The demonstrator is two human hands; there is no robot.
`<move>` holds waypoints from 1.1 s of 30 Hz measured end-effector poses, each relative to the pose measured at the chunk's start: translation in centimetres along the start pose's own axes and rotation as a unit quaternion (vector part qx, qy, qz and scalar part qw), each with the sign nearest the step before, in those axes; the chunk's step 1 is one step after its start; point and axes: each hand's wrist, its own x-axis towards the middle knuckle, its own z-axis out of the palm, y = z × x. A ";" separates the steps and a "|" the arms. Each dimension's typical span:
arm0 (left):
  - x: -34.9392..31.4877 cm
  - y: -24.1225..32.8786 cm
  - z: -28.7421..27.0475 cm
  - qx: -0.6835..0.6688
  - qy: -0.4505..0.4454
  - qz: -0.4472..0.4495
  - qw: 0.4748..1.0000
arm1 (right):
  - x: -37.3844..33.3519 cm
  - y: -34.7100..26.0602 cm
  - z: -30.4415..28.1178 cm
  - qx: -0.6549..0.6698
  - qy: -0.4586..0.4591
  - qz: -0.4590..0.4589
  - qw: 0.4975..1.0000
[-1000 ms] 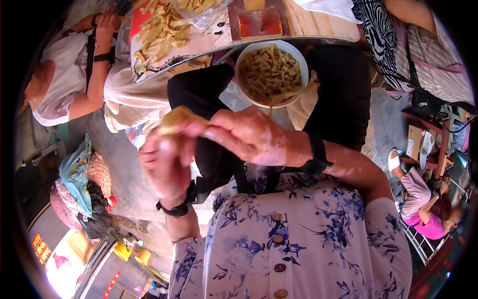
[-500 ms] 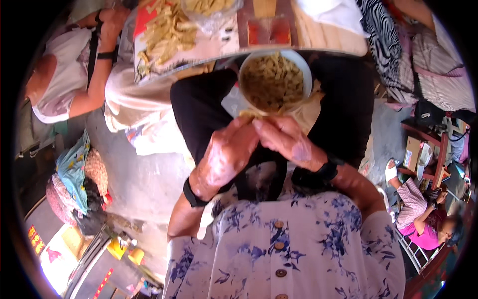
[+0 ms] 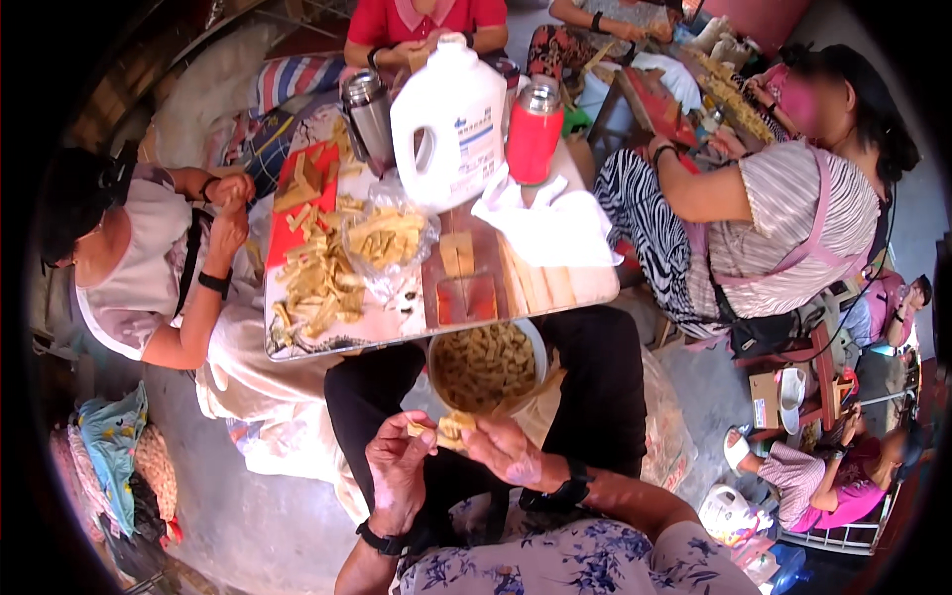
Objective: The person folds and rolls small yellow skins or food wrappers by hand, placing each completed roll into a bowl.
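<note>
In the head view, the person's two bare hands meet above the lap, just below the near edge of the table (image 3: 567, 286). The left hand (image 3: 397, 478) pinches one small yellow piece (image 3: 418, 429) between thumb and fingertips. The right hand (image 3: 508, 454) has its fingers closed round one larger yellow strip (image 3: 456, 428), which looks folded; whether the two pieces touch cannot be told. Each wrist wears one black band, two in all.

One pale round bowl (image 3: 542, 349) sits between the two dark-trousered knees, partly under the table's near edge, filled with short cut pieces (image 3: 484, 369) too many to count.

On the table, one loose heap of yellow strips (image 3: 315, 296) spreads toward the near left corner, with one clear bag of strips (image 3: 390, 240) just beside it. One brown board (image 3: 437, 288) with a red panel lies at the middle of the near edge. Toward the far edge stand one white jug (image 3: 451, 129) and two flasks: a steel flask (image 3: 369, 121) left of the jug and a red flask (image 3: 534, 137) right of it. One white cloth (image 3: 555, 223) lies by the right edge.
</note>
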 end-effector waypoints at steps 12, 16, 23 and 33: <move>0.0 -2.0 -0.2 -0.095 0.012 -0.063 0.993 | 0.0 1.1 0.2 -0.042 -0.055 -0.050 0.996; -0.6 -1.5 -0.1 0.014 -0.033 -0.006 0.999 | -0.3 0.2 -0.1 -0.033 -0.047 -0.044 0.997; -1.2 -0.8 1.1 0.101 -0.032 0.019 0.994 | -0.5 0.3 0.5 -0.038 -0.046 -0.066 0.996; -1.5 0.9 0.7 -0.140 -0.102 -0.065 0.983 | -1.8 0.2 1.2 0.059 -0.089 0.119 0.987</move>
